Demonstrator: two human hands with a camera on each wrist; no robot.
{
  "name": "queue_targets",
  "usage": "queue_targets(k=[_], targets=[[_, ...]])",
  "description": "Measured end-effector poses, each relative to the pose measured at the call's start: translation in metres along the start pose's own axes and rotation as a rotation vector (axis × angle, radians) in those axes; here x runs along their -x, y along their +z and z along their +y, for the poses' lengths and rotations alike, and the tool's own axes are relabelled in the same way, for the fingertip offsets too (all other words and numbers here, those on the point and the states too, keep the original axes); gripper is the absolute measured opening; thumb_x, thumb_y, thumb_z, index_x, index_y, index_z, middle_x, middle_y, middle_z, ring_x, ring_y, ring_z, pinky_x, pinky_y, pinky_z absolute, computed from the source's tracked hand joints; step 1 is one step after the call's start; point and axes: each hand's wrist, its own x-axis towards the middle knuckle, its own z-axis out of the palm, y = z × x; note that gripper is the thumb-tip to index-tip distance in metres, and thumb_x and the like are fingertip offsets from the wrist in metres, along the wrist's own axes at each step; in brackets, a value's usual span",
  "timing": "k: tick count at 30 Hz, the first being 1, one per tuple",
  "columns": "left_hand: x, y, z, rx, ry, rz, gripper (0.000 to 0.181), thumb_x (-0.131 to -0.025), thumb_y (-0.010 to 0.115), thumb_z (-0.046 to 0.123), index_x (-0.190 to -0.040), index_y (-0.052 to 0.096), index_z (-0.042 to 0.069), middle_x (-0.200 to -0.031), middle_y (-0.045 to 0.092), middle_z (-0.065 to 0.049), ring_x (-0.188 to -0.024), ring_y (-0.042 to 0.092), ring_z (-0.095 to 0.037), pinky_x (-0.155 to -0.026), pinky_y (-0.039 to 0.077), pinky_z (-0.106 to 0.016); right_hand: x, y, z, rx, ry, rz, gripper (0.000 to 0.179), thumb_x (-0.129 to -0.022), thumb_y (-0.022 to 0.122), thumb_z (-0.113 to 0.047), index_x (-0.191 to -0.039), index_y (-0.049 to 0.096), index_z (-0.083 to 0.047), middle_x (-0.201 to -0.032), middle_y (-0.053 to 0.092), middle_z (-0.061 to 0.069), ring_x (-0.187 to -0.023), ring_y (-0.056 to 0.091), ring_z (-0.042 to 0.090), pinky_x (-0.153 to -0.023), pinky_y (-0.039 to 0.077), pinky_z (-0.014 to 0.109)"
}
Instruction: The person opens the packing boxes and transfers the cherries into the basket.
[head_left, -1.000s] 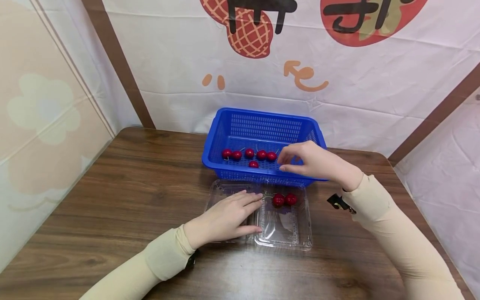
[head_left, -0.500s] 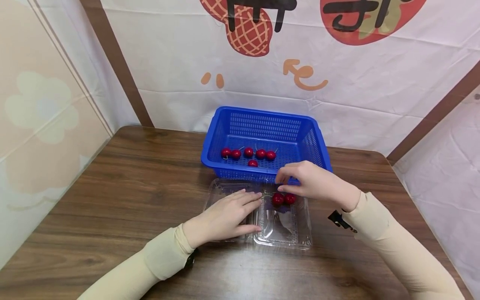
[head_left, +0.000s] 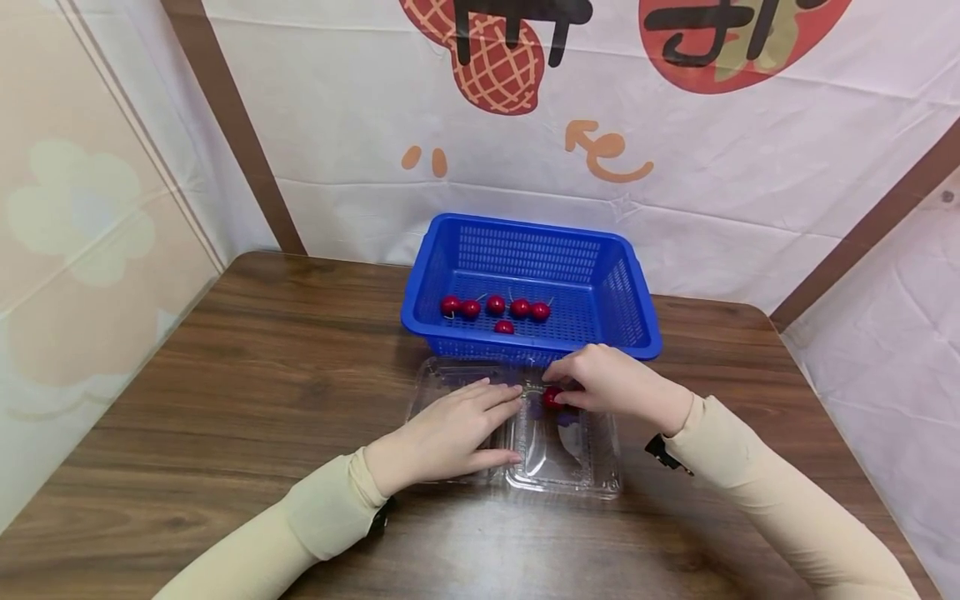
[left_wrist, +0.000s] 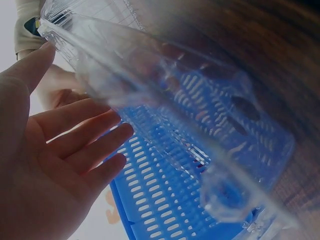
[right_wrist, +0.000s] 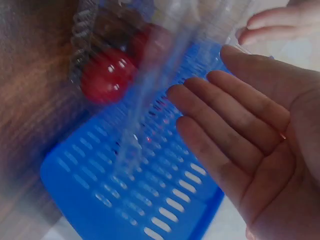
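My left hand [head_left: 453,429] lies with straight fingers over the left half of a clear plastic clamshell box [head_left: 562,467]. In the left wrist view, that hand's fingers [left_wrist: 82,135] are spread beside the clear plastic. My right hand [head_left: 607,383] reaches over the box's right half, thumb next to a red cherry [head_left: 552,397]; a second cherry is hidden beneath it. The right wrist view shows a cherry [right_wrist: 108,76] and another cherry [right_wrist: 151,44] through the plastic. There the right fingers [right_wrist: 230,120] are loosely extended, with nothing visible in them.
Just behind the box stands a blue perforated basket [head_left: 637,333]. Several stemmed cherries [head_left: 496,305] lie in its left and middle part. Brown wood-grain table [head_left: 247,383] lies under everything, and a printed cloth [head_left: 337,108] hangs behind it.
My right hand has moved from above the basket down and toward me, over the cherries in the box. The left hand has stayed put, and the basket's visible cherries look unchanged.
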Motion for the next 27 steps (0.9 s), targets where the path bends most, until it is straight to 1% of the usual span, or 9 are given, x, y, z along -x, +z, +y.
queue_targets(k=[2, 4, 6, 10, 15, 22, 27], targets=[[0.000, 0.000, 0.000, -0.005, 0.002, -0.002, 0.063, -0.089, 0.057, 0.052, -0.126, 0.059, 0.002, -0.135, 0.055, -0.014, -0.127, 0.051, -0.024, -0.112, 0.036, -0.040, 0.000, 0.003, 0.000, 0.015, -0.005, -0.010, 0.018, -0.082, 0.073, -0.015, -0.100, 0.072, -0.009, -0.088, 0.073, 0.002, -0.070, 0.064, 0.009, -0.064, 0.056, 0.025], [-0.001, 0.000, 0.000, -0.007, 0.002, -0.003, 0.063, -0.089, 0.057, 0.052, -0.126, 0.059, 0.002, -0.135, 0.055, -0.013, -0.128, 0.051, -0.024, -0.113, 0.035, -0.040, 0.000, 0.005, 0.000, 0.038, -0.012, -0.010, 0.018, -0.081, 0.074, -0.014, -0.098, 0.072, -0.009, -0.086, 0.072, 0.001, -0.069, 0.063, 0.008, -0.063, 0.056, 0.026], [-0.001, 0.000, 0.000, -0.009, 0.002, -0.003, 0.063, -0.089, 0.057, 0.052, -0.127, 0.059, 0.002, -0.136, 0.055, -0.013, -0.128, 0.050, -0.024, -0.114, 0.034, -0.039, -0.001, 0.007, -0.001, 0.066, -0.016, -0.003, 0.019, -0.080, 0.075, -0.013, -0.097, 0.071, -0.009, -0.085, 0.072, 0.001, -0.070, 0.064, 0.010, -0.063, 0.056, 0.028], [-0.001, 0.001, 0.000, 0.001, 0.003, 0.001, 0.063, -0.089, 0.057, 0.052, -0.126, 0.059, 0.001, -0.135, 0.055, -0.014, -0.127, 0.051, -0.025, -0.112, 0.036, -0.040, -0.004, 0.011, -0.001, 0.102, -0.028, 0.000, 0.017, -0.079, 0.076, -0.013, -0.095, 0.071, -0.010, -0.084, 0.072, 0.000, -0.074, 0.067, 0.013, -0.065, 0.057, 0.030], [-0.001, 0.002, 0.000, 0.006, 0.002, 0.000, 0.063, -0.089, 0.057, 0.052, -0.126, 0.059, 0.001, -0.135, 0.055, -0.014, -0.127, 0.051, -0.025, -0.111, 0.037, -0.042, -0.006, 0.015, -0.001, 0.110, -0.019, -0.029, 0.017, -0.078, 0.077, -0.013, -0.094, 0.071, -0.011, -0.081, 0.071, -0.001, -0.072, 0.065, 0.012, -0.063, 0.055, 0.028], [-0.001, 0.001, 0.000, 0.009, 0.003, 0.003, 0.062, -0.089, 0.059, 0.051, -0.126, 0.059, 0.001, -0.135, 0.055, -0.014, -0.127, 0.051, -0.025, -0.111, 0.037, -0.042, -0.007, 0.022, 0.003, 0.119, -0.016, -0.040, 0.019, -0.077, 0.077, -0.014, -0.095, 0.071, -0.012, -0.085, 0.070, -0.001, -0.074, 0.064, 0.011, -0.065, 0.056, 0.028], [-0.001, -0.001, 0.001, 0.009, -0.007, -0.007, 0.062, -0.089, 0.058, 0.051, -0.127, 0.059, 0.002, -0.135, 0.055, -0.013, -0.128, 0.051, -0.024, -0.113, 0.035, -0.039, -0.008, 0.023, 0.004, 0.074, -0.008, -0.054, 0.022, -0.077, 0.078, -0.015, -0.098, 0.070, -0.013, -0.090, 0.070, -0.001, -0.076, 0.063, 0.010, -0.068, 0.056, 0.028]])
